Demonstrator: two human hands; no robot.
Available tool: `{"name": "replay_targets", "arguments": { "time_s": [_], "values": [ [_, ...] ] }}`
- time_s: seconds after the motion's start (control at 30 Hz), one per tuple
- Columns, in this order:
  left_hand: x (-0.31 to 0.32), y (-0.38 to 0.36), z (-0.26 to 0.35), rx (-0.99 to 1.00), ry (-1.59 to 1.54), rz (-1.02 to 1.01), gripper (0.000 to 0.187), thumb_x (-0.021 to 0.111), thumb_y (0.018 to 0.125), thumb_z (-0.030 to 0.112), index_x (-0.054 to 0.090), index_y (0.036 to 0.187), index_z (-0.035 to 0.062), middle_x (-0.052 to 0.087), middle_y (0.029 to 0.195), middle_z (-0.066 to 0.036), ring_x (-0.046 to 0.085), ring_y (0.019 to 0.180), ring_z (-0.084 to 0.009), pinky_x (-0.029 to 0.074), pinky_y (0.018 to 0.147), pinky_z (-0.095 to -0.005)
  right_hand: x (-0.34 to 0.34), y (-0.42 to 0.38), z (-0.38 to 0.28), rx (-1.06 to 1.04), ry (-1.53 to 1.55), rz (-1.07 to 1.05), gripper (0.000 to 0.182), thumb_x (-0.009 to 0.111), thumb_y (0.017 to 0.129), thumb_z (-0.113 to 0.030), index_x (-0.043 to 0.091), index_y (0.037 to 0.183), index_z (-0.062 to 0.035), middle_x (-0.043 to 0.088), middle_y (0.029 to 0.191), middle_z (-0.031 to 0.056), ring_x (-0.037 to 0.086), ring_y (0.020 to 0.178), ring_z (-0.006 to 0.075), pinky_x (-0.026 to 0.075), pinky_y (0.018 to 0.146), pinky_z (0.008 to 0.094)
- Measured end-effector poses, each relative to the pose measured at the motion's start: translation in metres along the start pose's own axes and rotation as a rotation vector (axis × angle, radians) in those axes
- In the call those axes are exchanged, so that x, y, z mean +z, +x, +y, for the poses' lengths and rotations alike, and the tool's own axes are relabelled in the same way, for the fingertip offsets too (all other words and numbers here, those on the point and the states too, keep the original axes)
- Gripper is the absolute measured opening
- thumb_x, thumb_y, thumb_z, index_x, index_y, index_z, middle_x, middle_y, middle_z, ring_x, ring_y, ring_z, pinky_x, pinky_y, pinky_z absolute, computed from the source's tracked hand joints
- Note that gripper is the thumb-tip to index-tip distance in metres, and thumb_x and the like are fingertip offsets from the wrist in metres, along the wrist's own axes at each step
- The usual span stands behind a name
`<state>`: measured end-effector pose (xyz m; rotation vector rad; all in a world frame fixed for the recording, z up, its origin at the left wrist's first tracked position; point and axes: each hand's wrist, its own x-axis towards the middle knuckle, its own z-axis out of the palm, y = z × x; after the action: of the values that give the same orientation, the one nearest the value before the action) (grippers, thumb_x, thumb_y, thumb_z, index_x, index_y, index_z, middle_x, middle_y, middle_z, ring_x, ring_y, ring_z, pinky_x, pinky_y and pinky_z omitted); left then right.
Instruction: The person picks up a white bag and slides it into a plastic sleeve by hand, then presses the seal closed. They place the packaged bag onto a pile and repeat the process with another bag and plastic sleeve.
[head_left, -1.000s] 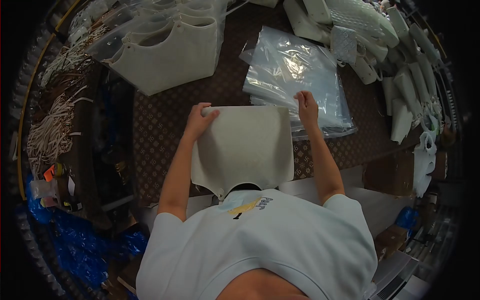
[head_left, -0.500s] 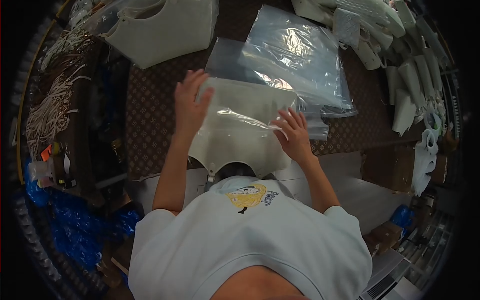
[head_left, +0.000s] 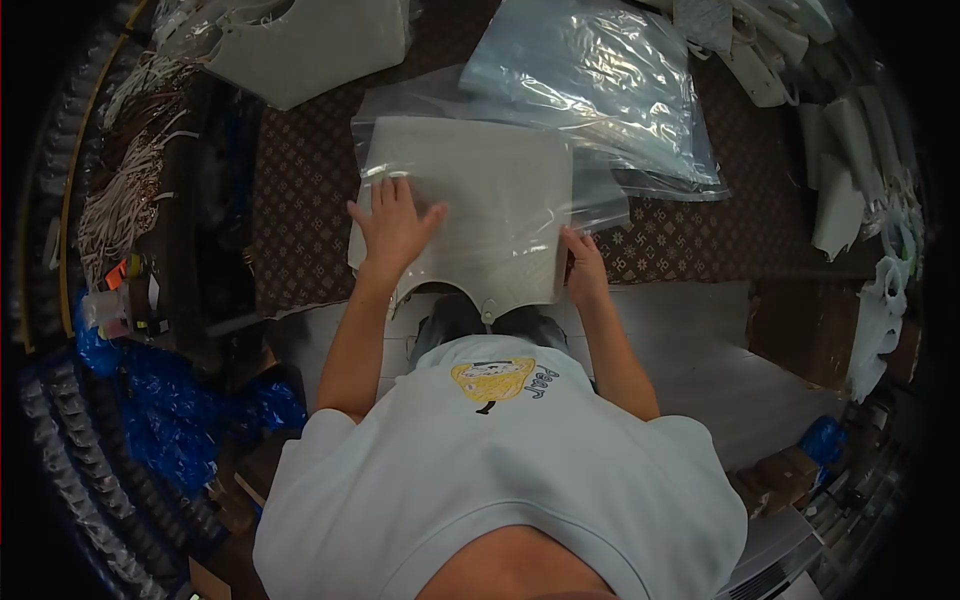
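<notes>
A pale off-white bag-shaped piece [head_left: 480, 200] lies in a clear plastic bag [head_left: 600, 200] at the table's near edge, its curved cut-out toward my body. My left hand [head_left: 395, 225] rests on the left part of the piece with its fingers spread. At the right edge is my right hand [head_left: 586, 270], its fingers close together against the plastic; whether they pinch it cannot be made out.
Behind lies a stack of clear plastic bags [head_left: 600, 80] on the brown patterned table [head_left: 300, 190]. Another off-white bag [head_left: 300, 50] is at the back left. Pale pieces [head_left: 840, 160] lie at right, bundled straps [head_left: 130, 190] at left, a cardboard box [head_left: 800, 330] below right.
My left hand has lowered onto the piece and spread out. My right hand has moved down to its right edge. The plastic over the piece looks flatter, and the camera view has shifted.
</notes>
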<state>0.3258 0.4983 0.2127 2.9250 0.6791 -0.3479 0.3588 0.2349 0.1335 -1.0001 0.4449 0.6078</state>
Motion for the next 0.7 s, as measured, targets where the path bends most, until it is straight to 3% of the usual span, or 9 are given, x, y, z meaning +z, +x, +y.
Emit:
{"name": "replay_targets", "arguments": {
  "time_s": [0.03, 0.1, 0.3, 0.37, 0.5, 0.57, 0.6, 0.67, 0.7],
  "values": [
    [-0.006, 0.014, -0.005, 0.032, -0.034, 0.032, 0.072, 0.042, 0.086, 0.055, 0.029, 0.136, 0.0048, 0.024, 0.144, -0.014, 0.018, 0.133, -0.0348, 0.010, 0.097, -0.0690, -0.001, 0.002, 0.001, -0.029, 0.018, 0.021, 0.025, 0.060, 0.086, -0.027, 0.055, 0.104, -0.0099, 0.059, 0.091, -0.0004, 0.055, 0.083, 0.0117, 0.045, 0.074, 0.0281],
    [-0.006, 0.059, -0.014, 0.218, -0.085, 0.372, 0.065, 0.043, 0.086, 0.052, 0.034, 0.133, 0.0075, 0.030, 0.141, -0.014, 0.021, 0.132, -0.0339, 0.011, 0.098, -0.0673, -0.003, 0.009, 0.002, -0.071, 0.028, 0.044, 0.022, 0.058, 0.087, -0.026, 0.056, 0.102, -0.0108, 0.059, 0.089, -0.0005, 0.055, 0.082, 0.0116, 0.045, 0.074, 0.0289],
    [0.018, 0.129, -0.033, 0.354, -0.373, 0.178, 0.055, 0.042, 0.087, 0.053, 0.049, 0.124, 0.0121, 0.042, 0.130, -0.013, 0.030, 0.127, -0.0323, 0.018, 0.098, -0.0658, -0.005, 0.028, 0.010, -0.194, 0.153, 0.167, 0.013, 0.060, 0.086, -0.020, 0.057, 0.093, -0.0090, 0.059, 0.084, -0.0015, 0.054, 0.075, 0.0085, 0.045, 0.070, 0.0235],
    [0.000, 0.089, -0.025, 0.110, -0.350, 0.096, 0.052, 0.041, 0.088, 0.051, 0.054, 0.116, 0.0100, 0.044, 0.127, -0.012, 0.033, 0.125, -0.0317, 0.020, 0.098, -0.0641, -0.008, 0.031, 0.010, -0.313, 0.144, 0.217, 0.012, 0.062, 0.085, -0.022, 0.058, 0.087, -0.0109, 0.058, 0.077, -0.0040, 0.052, 0.069, 0.0056, 0.044, 0.064, 0.0217],
    [-0.007, 0.066, -0.036, 0.042, -0.174, -0.026, 0.048, 0.041, 0.090, 0.047, 0.052, 0.117, 0.0101, 0.043, 0.129, -0.012, 0.032, 0.126, -0.0321, 0.020, 0.099, -0.0632, 0.023, -0.008, -0.010, -0.406, -0.002, 0.321, 0.014, 0.062, 0.085, -0.025, 0.059, 0.085, -0.0118, 0.058, 0.074, -0.0048, 0.053, 0.066, 0.0046, 0.042, 0.058, 0.0207],
    [0.013, 0.076, -0.034, 0.252, -0.186, 0.427, 0.050, 0.040, 0.090, 0.047, 0.047, 0.124, 0.0117, 0.040, 0.133, -0.012, 0.030, 0.128, -0.0321, 0.016, 0.100, -0.0634, 0.035, -0.027, -0.014, -0.236, -0.012, 0.162, 0.020, 0.059, 0.086, -0.027, 0.059, 0.096, -0.0094, 0.063, 0.083, -0.0003, 0.058, 0.069, 0.0087, 0.047, 0.059, 0.0224],
    [0.018, 0.077, -0.024, 0.240, -0.196, 0.424, 0.050, 0.040, 0.090, 0.047, 0.047, 0.124, 0.0117, 0.040, 0.133, -0.012, 0.030, 0.128, -0.0321, 0.016, 0.100, -0.0634, 0.040, -0.033, -0.015, -0.231, -0.027, 0.160, 0.020, 0.059, 0.086, -0.027, 0.059, 0.096, -0.0094, 0.063, 0.083, -0.0003, 0.058, 0.069, 0.0087, 0.047, 0.059, 0.0224],
    [0.027, 0.071, 0.002, 0.330, -0.279, 0.321, 0.053, 0.040, 0.089, 0.047, 0.041, 0.130, 0.0130, 0.036, 0.138, -0.010, 0.027, 0.130, -0.0314, 0.012, 0.100, -0.0644, 0.049, -0.040, -0.009, 0.111, -0.162, -0.108, 0.024, 0.059, 0.086, -0.029, 0.059, 0.099, -0.0094, 0.064, 0.085, 0.0011, 0.061, 0.075, 0.0095, 0.048, 0.059, 0.0228],
    [0.029, 0.069, 0.007, 0.320, -0.281, 0.320, 0.053, 0.040, 0.089, 0.047, 0.041, 0.130, 0.0130, 0.036, 0.138, -0.010, 0.027, 0.130, -0.0314, 0.012, 0.100, -0.0644, 0.053, -0.040, -0.005, 0.118, -0.168, -0.111, 0.024, 0.059, 0.086, -0.029, 0.059, 0.099, -0.0094, 0.064, 0.085, 0.0011, 0.061, 0.075, 0.0095, 0.048, 0.059, 0.0228]
  ]
}}
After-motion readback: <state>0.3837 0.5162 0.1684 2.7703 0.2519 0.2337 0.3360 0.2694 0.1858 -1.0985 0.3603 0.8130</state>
